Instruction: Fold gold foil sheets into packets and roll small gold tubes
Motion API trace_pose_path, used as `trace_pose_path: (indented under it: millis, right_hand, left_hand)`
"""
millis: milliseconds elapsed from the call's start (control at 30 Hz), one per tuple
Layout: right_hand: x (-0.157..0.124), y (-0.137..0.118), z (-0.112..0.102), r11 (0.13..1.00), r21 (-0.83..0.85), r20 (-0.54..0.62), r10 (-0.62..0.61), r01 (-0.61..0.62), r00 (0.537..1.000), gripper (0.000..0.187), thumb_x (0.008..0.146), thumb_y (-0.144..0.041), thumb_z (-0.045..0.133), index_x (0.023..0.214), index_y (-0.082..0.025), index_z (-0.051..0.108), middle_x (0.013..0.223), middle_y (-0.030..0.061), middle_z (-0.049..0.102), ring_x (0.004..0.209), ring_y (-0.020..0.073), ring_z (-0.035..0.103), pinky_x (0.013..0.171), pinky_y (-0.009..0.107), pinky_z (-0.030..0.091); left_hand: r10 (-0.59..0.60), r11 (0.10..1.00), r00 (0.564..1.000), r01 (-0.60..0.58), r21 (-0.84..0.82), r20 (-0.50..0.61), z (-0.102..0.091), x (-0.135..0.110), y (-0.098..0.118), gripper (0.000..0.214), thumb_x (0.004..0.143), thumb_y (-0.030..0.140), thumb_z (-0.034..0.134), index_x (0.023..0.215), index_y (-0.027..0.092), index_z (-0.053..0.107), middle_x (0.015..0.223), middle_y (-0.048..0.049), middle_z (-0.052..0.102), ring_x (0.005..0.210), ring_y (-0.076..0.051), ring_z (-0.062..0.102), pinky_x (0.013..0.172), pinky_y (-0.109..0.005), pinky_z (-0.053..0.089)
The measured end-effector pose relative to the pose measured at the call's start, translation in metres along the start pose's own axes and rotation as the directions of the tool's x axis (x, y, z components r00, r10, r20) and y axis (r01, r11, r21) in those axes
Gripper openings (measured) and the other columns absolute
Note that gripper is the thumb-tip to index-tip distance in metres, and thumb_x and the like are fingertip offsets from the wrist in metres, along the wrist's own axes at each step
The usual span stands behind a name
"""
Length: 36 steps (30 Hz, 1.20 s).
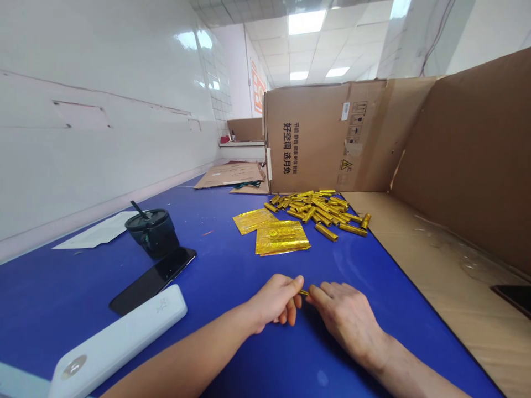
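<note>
Low over the blue table (215,265), my left hand (282,298) and my right hand (346,309) meet with closed fingers around a small piece of gold foil paper (304,292). Only a thin strip of it shows between the fingertips; the rest is hidden. Just beyond my hands lies a stack of flat gold foil sheets (282,239), with another gold sheet (250,220) partly under it. Farther back is a pile of several gold foil rolls (317,207), folded into short tubes.
At left stand a dark cup (153,235) with a straw, a black phone (151,282) and a long white case (124,342). White paper (95,229) lies behind the cup. A large cardboard box (323,143) walls the back and right; flattened cardboard (230,174) lies behind.
</note>
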State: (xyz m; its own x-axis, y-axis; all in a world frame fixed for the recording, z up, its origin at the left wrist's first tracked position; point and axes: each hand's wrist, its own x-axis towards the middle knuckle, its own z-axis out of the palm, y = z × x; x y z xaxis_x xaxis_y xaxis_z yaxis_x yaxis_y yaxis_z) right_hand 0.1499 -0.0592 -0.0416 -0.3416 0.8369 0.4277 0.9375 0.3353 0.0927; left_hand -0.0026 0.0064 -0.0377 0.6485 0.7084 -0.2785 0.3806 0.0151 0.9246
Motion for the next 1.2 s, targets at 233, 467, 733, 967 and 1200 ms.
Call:
trace_pose_path:
  millis: [233,467,733,967,1200]
  right_hand:
    - [0.002,-0.001,-0.004,0.898,0.382,0.122,0.184,-0.218,0.975,0.031,0.087,-0.039,0.033,0.084,-0.021,0.057,0.072,0.0022,0.06,0.062,0.0138,0.053,0.057,0.024,0.033]
    - [0.007,0.005,-0.007,0.359,0.797,0.491,0.083,-0.486,0.867,0.046,0.083,-0.053,0.026,0.071,-0.016,0.052,0.044,-0.0066,0.037,0.041,0.0083,0.03,0.04,0.02,0.025]
    - [0.004,0.0,-0.004,0.585,0.737,0.313,0.149,-0.339,0.938,0.037,0.085,-0.042,0.032,0.062,-0.017,0.047,0.054,-0.0048,0.038,0.051,0.009,0.032,0.049,0.02,0.03]
    - [0.003,-0.001,-0.002,0.448,0.8,0.404,0.09,-0.399,0.91,0.042,0.084,-0.048,0.03,0.067,-0.016,0.052,0.05,-0.0058,0.035,0.046,0.0074,0.029,0.042,0.019,0.026]
    - [0.006,0.006,-0.004,0.535,0.707,0.453,0.16,-0.462,0.877,0.043,0.084,-0.049,0.028,0.059,-0.018,0.044,0.049,-0.005,0.035,0.045,0.008,0.029,0.04,0.019,0.024]
  left_hand:
    - [0.156,0.984,0.976,-0.139,0.113,-0.152,0.001,0.002,0.0,0.035,0.08,0.045,0.035,0.061,0.017,0.042,0.038,0.0067,0.039,0.035,-0.006,0.029,0.039,-0.019,0.024]
    - [0.402,0.87,0.902,-0.323,0.372,-0.157,0.003,-0.009,0.007,0.026,0.082,0.029,0.038,0.06,0.017,0.044,0.046,0.0061,0.04,0.045,-0.008,0.036,0.049,-0.021,0.027]
    - [0.4,0.869,0.904,-0.322,0.376,-0.149,0.004,-0.005,0.004,0.035,0.083,0.036,0.036,0.054,0.017,0.037,0.048,0.0057,0.035,0.047,-0.008,0.033,0.045,-0.019,0.025]
    - [0.369,0.89,0.929,-0.345,0.297,-0.025,0.004,-0.007,0.006,0.038,0.084,0.044,0.033,0.059,0.016,0.043,0.047,0.005,0.041,0.044,-0.008,0.037,0.045,-0.018,0.029]
    - [0.375,0.905,0.905,-0.311,0.29,-0.2,-0.012,0.005,0.001,0.038,0.083,0.044,0.033,0.056,0.018,0.038,0.042,0.0064,0.035,0.041,-0.008,0.031,0.043,-0.02,0.025]
